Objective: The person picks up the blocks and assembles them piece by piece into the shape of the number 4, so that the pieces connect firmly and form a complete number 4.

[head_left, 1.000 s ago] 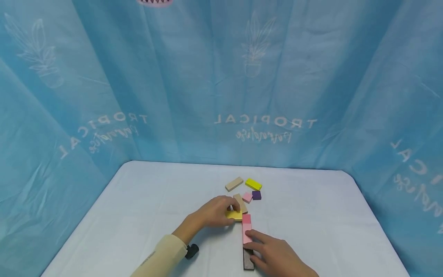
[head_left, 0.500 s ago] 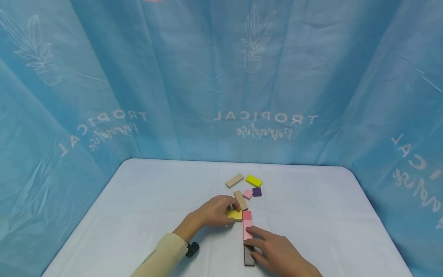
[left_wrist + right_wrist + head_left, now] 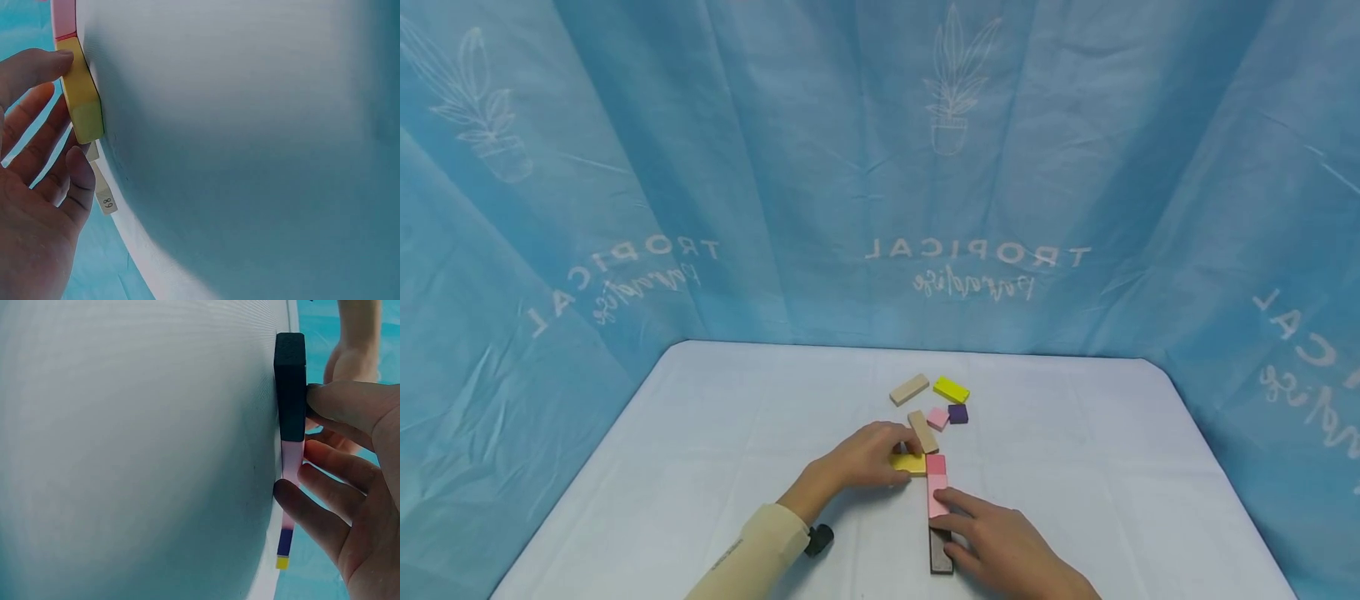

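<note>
My left hand (image 3: pixel 868 456) pinches a yellow block (image 3: pixel 908 464), thumb on its near side and fingers on its far side; in the left wrist view the yellow block (image 3: pixel 81 94) meets a pink piece. On the white table a straight row runs toward me: a dark pink block (image 3: pixel 936 464), a light pink block (image 3: pixel 937 504) and a black block (image 3: pixel 941 557), end to end. The yellow block's right end lies against the dark pink block. My right hand (image 3: pixel 1000 546) rests its fingertips on the light pink and black blocks, thumb by the black block's right side.
Beyond the row lie a beige block (image 3: pixel 923 432), a small pink block (image 3: pixel 937 418), a purple block (image 3: pixel 958 414), another beige block (image 3: pixel 909 389) and a bright yellow block (image 3: pixel 951 389). A blue curtain (image 3: pixel 820 208) surrounds the white table (image 3: pixel 760 400).
The head view has tilted slightly, so the table and blocks sit a little higher in it. Both hands keep their places on the blocks.
</note>
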The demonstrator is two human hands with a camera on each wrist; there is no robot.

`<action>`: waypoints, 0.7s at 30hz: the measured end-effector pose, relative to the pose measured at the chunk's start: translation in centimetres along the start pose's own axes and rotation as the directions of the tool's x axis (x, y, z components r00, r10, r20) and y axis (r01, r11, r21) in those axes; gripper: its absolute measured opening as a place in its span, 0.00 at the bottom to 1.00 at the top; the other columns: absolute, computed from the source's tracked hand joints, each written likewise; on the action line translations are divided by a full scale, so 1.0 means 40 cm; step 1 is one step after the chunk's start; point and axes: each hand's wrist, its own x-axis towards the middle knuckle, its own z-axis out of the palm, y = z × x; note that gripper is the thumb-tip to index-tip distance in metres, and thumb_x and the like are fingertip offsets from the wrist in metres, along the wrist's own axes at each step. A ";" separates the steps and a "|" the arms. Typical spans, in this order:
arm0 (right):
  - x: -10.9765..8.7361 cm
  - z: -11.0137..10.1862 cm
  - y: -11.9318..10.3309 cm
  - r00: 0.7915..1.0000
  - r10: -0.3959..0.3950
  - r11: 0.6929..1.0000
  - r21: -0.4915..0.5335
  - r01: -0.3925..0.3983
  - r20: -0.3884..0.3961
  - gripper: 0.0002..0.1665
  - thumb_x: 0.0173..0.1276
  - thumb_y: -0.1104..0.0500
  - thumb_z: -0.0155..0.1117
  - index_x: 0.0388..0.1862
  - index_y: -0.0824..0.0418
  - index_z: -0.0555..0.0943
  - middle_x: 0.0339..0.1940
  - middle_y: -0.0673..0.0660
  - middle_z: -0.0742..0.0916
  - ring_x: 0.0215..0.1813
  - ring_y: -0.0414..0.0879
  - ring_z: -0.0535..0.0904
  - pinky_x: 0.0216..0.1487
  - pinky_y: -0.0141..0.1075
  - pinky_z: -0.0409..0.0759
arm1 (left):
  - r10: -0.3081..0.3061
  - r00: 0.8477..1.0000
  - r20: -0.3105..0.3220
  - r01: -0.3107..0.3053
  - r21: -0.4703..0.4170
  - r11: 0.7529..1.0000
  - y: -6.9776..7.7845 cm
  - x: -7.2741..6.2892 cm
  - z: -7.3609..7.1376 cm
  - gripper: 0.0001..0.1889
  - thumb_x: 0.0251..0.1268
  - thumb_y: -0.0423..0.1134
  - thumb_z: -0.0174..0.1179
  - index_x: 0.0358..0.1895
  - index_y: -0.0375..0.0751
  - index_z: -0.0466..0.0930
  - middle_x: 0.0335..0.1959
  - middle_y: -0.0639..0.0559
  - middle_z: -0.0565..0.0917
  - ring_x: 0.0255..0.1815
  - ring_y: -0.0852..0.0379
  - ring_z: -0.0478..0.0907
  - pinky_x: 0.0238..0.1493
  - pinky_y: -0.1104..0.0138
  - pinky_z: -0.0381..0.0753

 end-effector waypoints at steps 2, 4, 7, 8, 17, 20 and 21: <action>0.000 0.000 0.000 1.000 0.004 1.000 0.002 -0.004 0.000 0.20 0.67 0.42 0.61 0.57 0.41 0.81 0.65 0.46 0.75 0.58 0.40 0.76 0.49 0.43 0.80 | 0.006 1.000 0.000 -0.006 0.002 1.000 -0.001 0.002 0.002 0.15 0.52 0.43 0.72 0.45 0.55 0.82 0.37 0.68 0.78 0.36 0.65 0.72 0.41 0.71 0.74; 0.001 0.000 -0.001 1.000 0.013 1.000 0.008 -0.013 0.008 0.20 0.67 0.41 0.61 0.57 0.40 0.81 0.65 0.46 0.75 0.58 0.40 0.76 0.48 0.43 0.80 | 0.013 1.000 -0.001 -0.013 0.000 1.000 -0.002 0.003 0.004 0.15 0.52 0.43 0.72 0.44 0.55 0.82 0.37 0.68 0.78 0.36 0.65 0.73 0.41 0.71 0.75; 0.003 -0.001 -0.002 0.999 0.029 0.999 0.013 -0.029 0.025 0.21 0.67 0.40 0.60 0.57 0.39 0.80 0.65 0.45 0.75 0.58 0.40 0.76 0.49 0.43 0.80 | 0.021 1.000 -0.006 -0.021 0.001 1.000 -0.002 0.004 0.006 0.15 0.52 0.43 0.72 0.44 0.55 0.82 0.36 0.69 0.78 0.36 0.65 0.72 0.41 0.71 0.74; 0.004 -0.001 -0.002 0.999 0.031 0.999 0.016 -0.032 0.028 0.21 0.67 0.40 0.60 0.57 0.39 0.80 0.65 0.45 0.75 0.58 0.40 0.76 0.49 0.44 0.80 | 0.023 1.000 -0.007 -0.023 0.001 1.000 -0.001 0.004 0.007 0.15 0.51 0.43 0.72 0.44 0.54 0.82 0.36 0.69 0.78 0.36 0.66 0.72 0.41 0.71 0.74; 0.003 -0.004 -0.003 0.999 0.031 0.999 0.018 -0.031 0.031 0.21 0.67 0.40 0.60 0.58 0.38 0.80 0.66 0.45 0.74 0.59 0.41 0.75 0.50 0.45 0.79 | 0.051 0.998 -0.040 -0.046 0.115 0.992 0.012 -0.004 0.008 0.18 0.52 0.48 0.71 0.48 0.57 0.82 0.47 0.66 0.78 0.44 0.65 0.71 0.47 0.68 0.74; 0.004 -0.003 -0.003 0.998 0.038 0.999 0.021 -0.039 0.042 0.21 0.67 0.40 0.60 0.59 0.38 0.79 0.66 0.45 0.74 0.60 0.42 0.75 0.51 0.45 0.79 | 0.066 0.996 -0.053 -0.056 0.169 0.984 0.021 -0.007 0.009 0.18 0.52 0.49 0.70 0.50 0.60 0.83 0.49 0.64 0.75 0.47 0.64 0.70 0.49 0.66 0.75; 0.005 -0.003 -0.003 0.998 0.040 0.999 0.021 -0.041 0.046 0.21 0.67 0.40 0.60 0.59 0.38 0.79 0.66 0.45 0.74 0.60 0.42 0.75 0.51 0.45 0.79 | 0.074 0.996 -0.058 -0.062 0.182 0.981 0.025 -0.008 0.009 0.19 0.53 0.50 0.70 0.50 0.61 0.83 0.49 0.63 0.75 0.47 0.63 0.70 0.49 0.66 0.75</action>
